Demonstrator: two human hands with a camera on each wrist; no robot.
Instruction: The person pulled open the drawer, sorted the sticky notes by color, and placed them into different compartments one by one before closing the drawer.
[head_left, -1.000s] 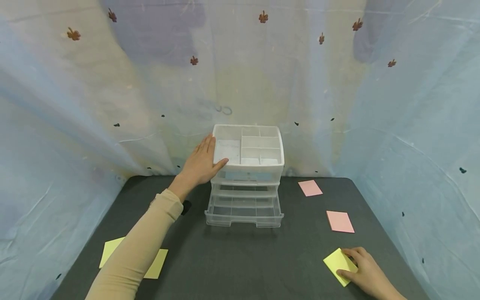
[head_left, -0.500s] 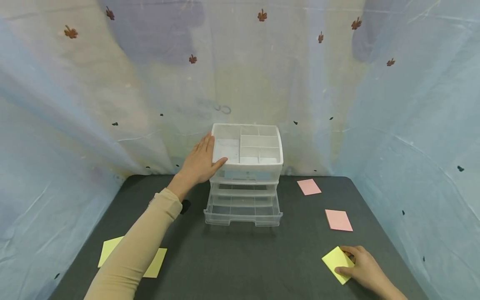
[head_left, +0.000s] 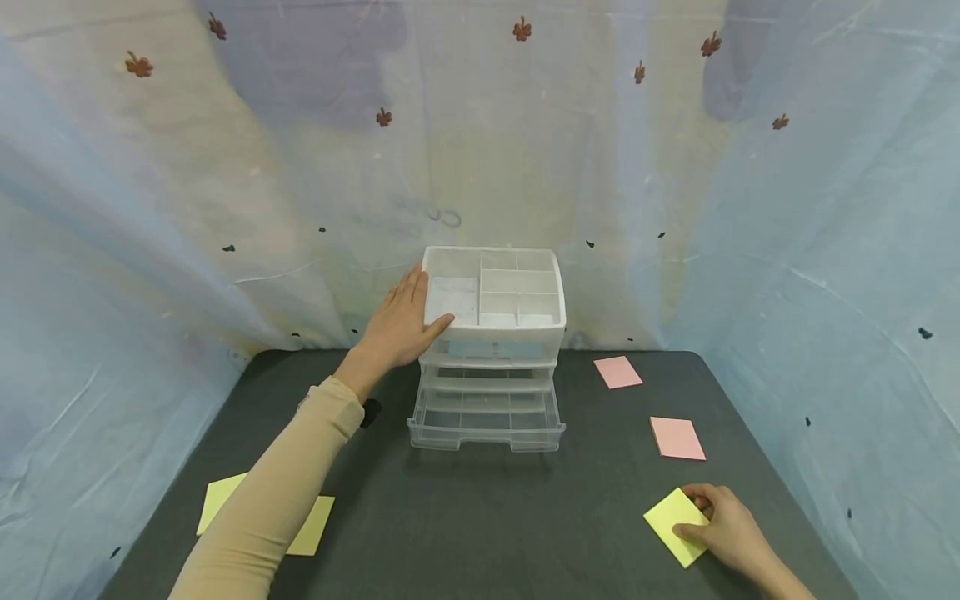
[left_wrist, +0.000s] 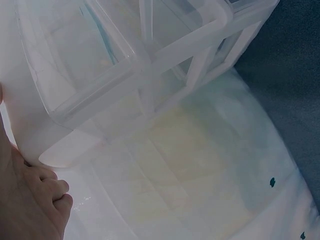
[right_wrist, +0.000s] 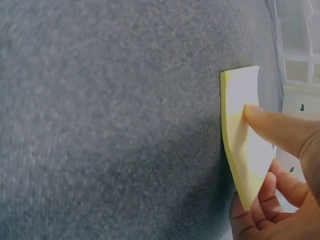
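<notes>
Here on the dark grey tabletop (head_left: 480, 525), your right hand (head_left: 727, 529) pinches the square yellow paper pad (head_left: 671, 521) at near right, your left hand (head_left: 397, 325) rests straight-fingered, thumb apart, against the white plastic drawer unit (head_left: 510, 335), and a slack pinch could drop that pad.

**Soft Light, Hot Highlight**

Diffuse light fills the head view, leaving a faint shadow beside the sleeve (head_left: 276, 492). Glare bleaches the yellow pad (right_wrist: 240, 142) almost white in the right wrist view, where the tabletop (right_wrist: 100, 100) looks grainy; the left wrist view is dim, bluish and hazy.
</notes>
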